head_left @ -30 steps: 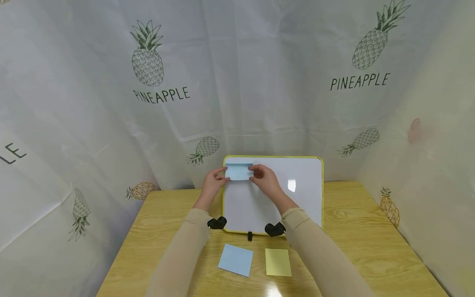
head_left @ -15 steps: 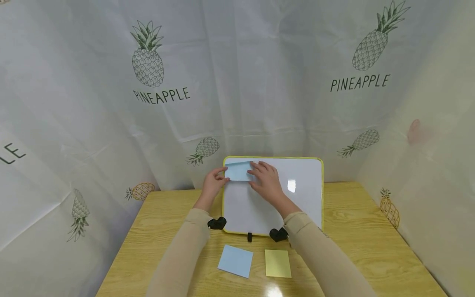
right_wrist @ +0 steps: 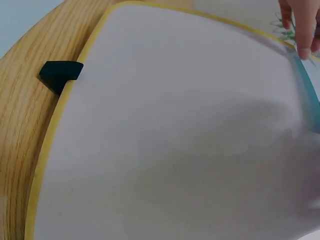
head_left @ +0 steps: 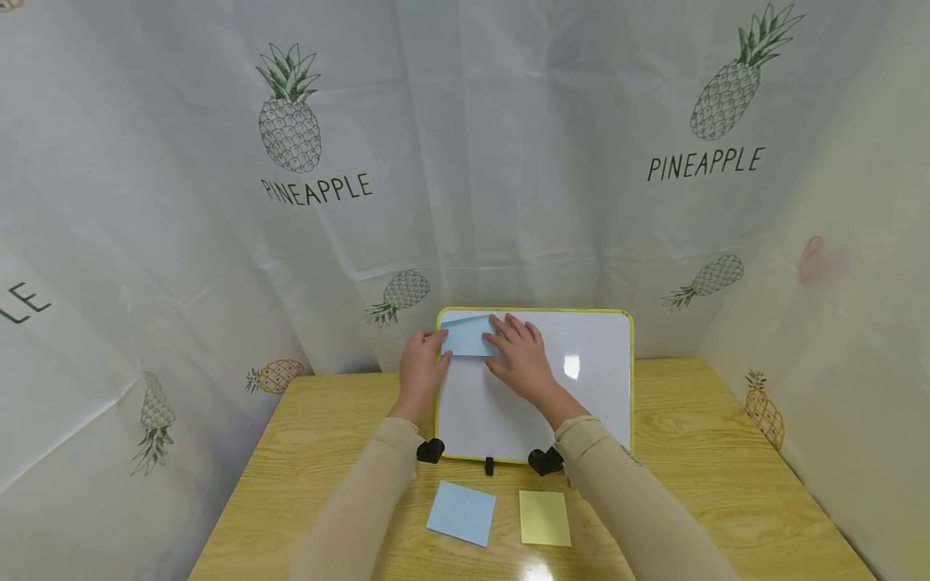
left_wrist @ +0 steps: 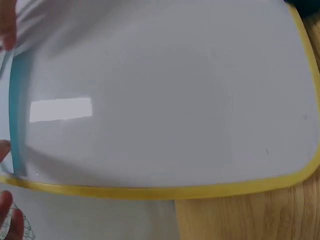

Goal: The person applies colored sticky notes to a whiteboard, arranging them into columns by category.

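A light blue sticky note point(head_left: 468, 339) lies at the upper left of a yellow-framed whiteboard point(head_left: 538, 387), its top strip looking darker in the head view. My left hand point(head_left: 421, 367) holds the note's left edge, thumb at the lower corner and fingers higher up. My right hand point(head_left: 525, 359) has its fingers spread over the note's right end, touching it there. In the left wrist view, the note's teal edge point(left_wrist: 17, 115) stands a little off the board. Only fingertips of the hands show in that view.
A blue sticky-note pad point(head_left: 462, 513) and a yellow sticky-note pad point(head_left: 545, 518) lie on the wooden table point(head_left: 697, 484) in front of the board. A small black piece point(head_left: 489, 466) sits at the board's lower edge. A pineapple-print curtain point(head_left: 508, 161) hangs behind.
My right hand shifted from gripping the note's right edge to spread fingers on its upper right. The note's right end rose slightly. My left hand turned more upright and moved in at the left edge.
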Tool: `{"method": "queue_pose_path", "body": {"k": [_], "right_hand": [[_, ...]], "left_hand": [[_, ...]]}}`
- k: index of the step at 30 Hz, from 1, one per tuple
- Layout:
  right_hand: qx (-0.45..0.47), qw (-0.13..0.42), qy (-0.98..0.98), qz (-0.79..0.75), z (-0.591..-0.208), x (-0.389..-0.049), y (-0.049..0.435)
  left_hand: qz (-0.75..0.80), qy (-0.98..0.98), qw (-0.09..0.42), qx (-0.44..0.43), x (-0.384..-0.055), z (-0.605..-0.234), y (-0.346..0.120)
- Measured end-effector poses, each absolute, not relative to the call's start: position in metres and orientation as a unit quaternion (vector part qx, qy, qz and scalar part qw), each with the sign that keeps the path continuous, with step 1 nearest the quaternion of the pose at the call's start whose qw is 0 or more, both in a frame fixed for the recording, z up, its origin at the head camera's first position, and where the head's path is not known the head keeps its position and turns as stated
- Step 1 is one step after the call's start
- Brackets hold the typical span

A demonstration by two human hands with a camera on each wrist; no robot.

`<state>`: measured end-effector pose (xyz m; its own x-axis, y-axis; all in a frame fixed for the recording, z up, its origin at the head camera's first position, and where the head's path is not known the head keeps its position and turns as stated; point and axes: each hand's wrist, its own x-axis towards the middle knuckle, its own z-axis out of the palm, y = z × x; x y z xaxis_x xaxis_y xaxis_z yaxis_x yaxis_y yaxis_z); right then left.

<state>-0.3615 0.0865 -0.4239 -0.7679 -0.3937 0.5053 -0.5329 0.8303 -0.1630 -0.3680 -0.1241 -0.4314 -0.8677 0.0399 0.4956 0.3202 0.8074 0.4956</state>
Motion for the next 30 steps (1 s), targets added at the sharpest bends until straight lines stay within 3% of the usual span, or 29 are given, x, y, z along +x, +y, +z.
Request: {"method": "queue_pose_path", "body": {"k": [5, 23, 30], "right_hand": [[0.252, 0.234, -0.928, 0.142, -0.427, -0.361, 0.087], [0.257, 0.236, -0.931, 0.106, -0.434, -0.363, 0.090], [0.262, 0.211, -0.939, 0.064, -0.433, -0.362, 0.096]], "left_hand": [[-0.197, -0.928, 0.279, -0.147, -0.367, -0.435, -0.121], [-0.058, -0.965, 0.216, -0.139, -0.371, -0.442, -0.118], [-0.064, -0.963, 0.219, -0.142, -0.372, -0.443, -0.116]]}}
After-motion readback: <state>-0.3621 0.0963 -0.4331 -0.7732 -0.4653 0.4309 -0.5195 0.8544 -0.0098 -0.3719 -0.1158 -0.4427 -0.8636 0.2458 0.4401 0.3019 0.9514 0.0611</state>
